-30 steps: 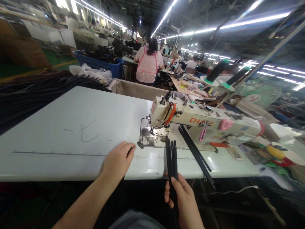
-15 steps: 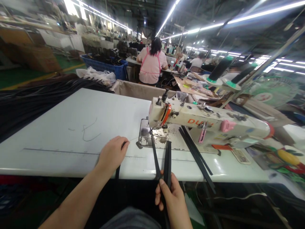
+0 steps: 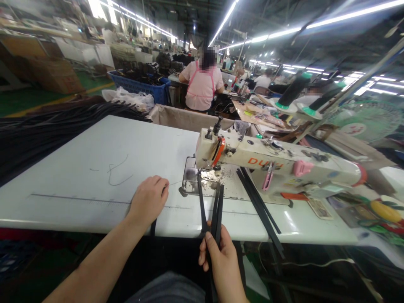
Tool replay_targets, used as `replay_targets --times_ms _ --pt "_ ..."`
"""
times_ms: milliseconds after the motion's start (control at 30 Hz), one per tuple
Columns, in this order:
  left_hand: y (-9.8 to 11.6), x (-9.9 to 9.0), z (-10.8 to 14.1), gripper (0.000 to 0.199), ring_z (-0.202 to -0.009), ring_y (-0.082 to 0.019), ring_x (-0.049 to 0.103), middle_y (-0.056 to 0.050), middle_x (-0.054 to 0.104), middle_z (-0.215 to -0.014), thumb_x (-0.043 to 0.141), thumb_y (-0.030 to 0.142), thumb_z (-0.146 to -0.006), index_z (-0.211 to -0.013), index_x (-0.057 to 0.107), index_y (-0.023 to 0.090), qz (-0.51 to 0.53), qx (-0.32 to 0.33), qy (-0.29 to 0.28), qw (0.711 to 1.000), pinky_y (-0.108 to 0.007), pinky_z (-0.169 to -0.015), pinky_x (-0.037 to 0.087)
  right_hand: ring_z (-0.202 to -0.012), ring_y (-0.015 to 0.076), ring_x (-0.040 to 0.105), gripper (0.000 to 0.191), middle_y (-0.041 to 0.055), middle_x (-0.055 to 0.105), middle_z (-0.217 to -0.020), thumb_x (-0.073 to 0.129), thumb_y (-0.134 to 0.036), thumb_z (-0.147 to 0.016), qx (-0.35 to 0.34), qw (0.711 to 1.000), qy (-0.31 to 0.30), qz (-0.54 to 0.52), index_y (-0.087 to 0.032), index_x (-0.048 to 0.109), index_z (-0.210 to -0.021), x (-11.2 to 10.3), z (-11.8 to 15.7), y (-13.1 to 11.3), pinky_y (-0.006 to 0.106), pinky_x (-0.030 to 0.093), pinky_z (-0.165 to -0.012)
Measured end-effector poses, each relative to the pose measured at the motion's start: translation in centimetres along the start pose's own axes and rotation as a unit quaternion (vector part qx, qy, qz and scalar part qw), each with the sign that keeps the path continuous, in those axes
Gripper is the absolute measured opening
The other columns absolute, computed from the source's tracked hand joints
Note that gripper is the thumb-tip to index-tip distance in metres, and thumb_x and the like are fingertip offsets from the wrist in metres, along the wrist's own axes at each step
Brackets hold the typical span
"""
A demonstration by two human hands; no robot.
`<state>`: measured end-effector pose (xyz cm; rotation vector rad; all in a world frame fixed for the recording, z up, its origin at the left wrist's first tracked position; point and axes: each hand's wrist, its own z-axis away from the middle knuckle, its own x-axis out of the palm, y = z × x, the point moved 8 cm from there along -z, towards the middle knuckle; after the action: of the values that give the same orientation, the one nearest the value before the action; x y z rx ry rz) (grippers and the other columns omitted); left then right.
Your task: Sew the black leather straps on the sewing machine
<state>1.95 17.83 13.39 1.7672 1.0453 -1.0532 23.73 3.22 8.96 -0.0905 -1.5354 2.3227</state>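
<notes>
My left hand rests closed on the table left of the needle plate. A black strap shows below it over the table's front edge, and a thin thread runs from near its fingertips toward the machine. At the table's front edge, my right hand pinches several narrow black straps between thumb and fingers. One of these straps reaches up to the presser foot of the sewing machine; the others end near the metal needle plate.
More black straps lie under the machine arm and overhang the front edge. Loose thread and a printed ruler line mark the white table. Dark straps are heaped at left. A co-worker sits ahead beside a blue basket.
My right hand has shifted slightly left and down with the straps. My left hand has moved slightly left and up, staying closed on the table.
</notes>
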Motion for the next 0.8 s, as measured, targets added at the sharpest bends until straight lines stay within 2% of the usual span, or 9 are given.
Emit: replay_targets --times_ms 100,200,300,367,500,633,800 --pt "1.1 -0.1 -0.2 0.032 -0.11 -0.03 0.065 -0.016 0.07 -0.12 0.048 0.01 -0.097 -0.119 0.072 0.016 -0.016 0.04 0.002 0.999 -0.048 -0.103 0.051 -0.042 0.01 0.055 0.065 -0.0052 0.064 -0.063 0.081 -0.064 -0.077 -0.004 1.0 0.0 0.002 -0.017 0.058 -0.116 0.3 -0.4 0.2 0.018 0.037 -0.037" --pt "2.8 -0.2 -0.4 0.044 -0.13 -0.03 0.059 -0.016 0.067 -0.137 0.046 0.005 -0.097 -0.133 0.068 0.017 -0.004 0.113 -0.009 0.994 -0.047 -0.114 0.045 -0.042 0.0098 0.055 0.063 -0.0056 0.063 -0.063 0.079 -0.063 -0.079 -0.006 1.0 -0.002 0.007 -0.017 0.058 -0.116 0.6 -0.6 0.7 0.018 0.037 -0.037" --pt "4.7 0.3 -0.6 0.051 -0.152 -0.027 0.042 -0.007 0.059 -0.155 0.043 0.005 -0.1 -0.143 0.064 0.024 0.002 0.209 -0.048 0.977 -0.047 -0.126 0.031 -0.042 0.0095 0.055 0.061 -0.0056 0.064 -0.064 0.078 -0.063 -0.08 -0.009 1.0 0.004 0.009 -0.017 0.058 -0.115 0.6 -0.7 0.9 0.018 0.037 -0.038" --pt "5.5 0.9 -0.8 0.055 -0.16 -0.024 0.03 -0.001 0.052 -0.162 0.04 0.004 -0.101 -0.147 0.06 0.027 -0.004 0.252 -0.083 0.964 -0.048 -0.131 0.02 -0.042 0.0096 0.055 0.062 -0.0056 0.063 -0.064 0.079 -0.063 -0.08 -0.007 1.0 0.009 0.008 -0.017 0.058 -0.115 0.6 -0.8 1.0 0.018 0.037 -0.038" --pt "5.5 2.0 -1.5 0.067 -0.162 -0.022 0.024 -0.001 0.047 -0.166 0.034 -0.001 -0.099 -0.157 0.05 0.028 -0.009 0.255 -0.136 0.957 -0.052 -0.132 0.013 -0.042 0.0102 0.055 0.063 -0.0055 0.063 -0.063 0.08 -0.066 -0.078 -0.003 1.0 0.01 0.006 -0.018 0.058 -0.114 0.7 -0.8 1.0 0.019 0.038 -0.037" --pt "5.6 2.3 -2.0 0.075 -0.163 -0.021 0.022 -0.003 0.044 -0.168 0.034 -0.004 -0.094 -0.16 0.044 0.028 -0.001 0.25 -0.159 0.955 -0.052 -0.132 0.01 -0.042 0.0099 0.055 0.065 -0.0053 0.064 -0.064 0.078 -0.068 -0.079 -0.004 1.0 0.009 0.011 -0.018 0.057 -0.115 0.7 -1.0 1.3 0.018 0.037 -0.038" --pt "6.1 2.7 -2.3 0.067 -0.162 -0.02 0.026 -0.007 0.048 -0.165 0.037 0.001 -0.097 -0.159 0.046 0.027 0.009 0.25 -0.157 0.955 -0.05 -0.132 0.01 -0.042 0.0103 0.055 0.067 -0.0053 0.063 -0.063 0.079 -0.07 -0.077 -0.003 1.0 0.014 0.022 -0.019 0.058 -0.114 0.7 -0.9 1.2 0.019 0.037 -0.037"
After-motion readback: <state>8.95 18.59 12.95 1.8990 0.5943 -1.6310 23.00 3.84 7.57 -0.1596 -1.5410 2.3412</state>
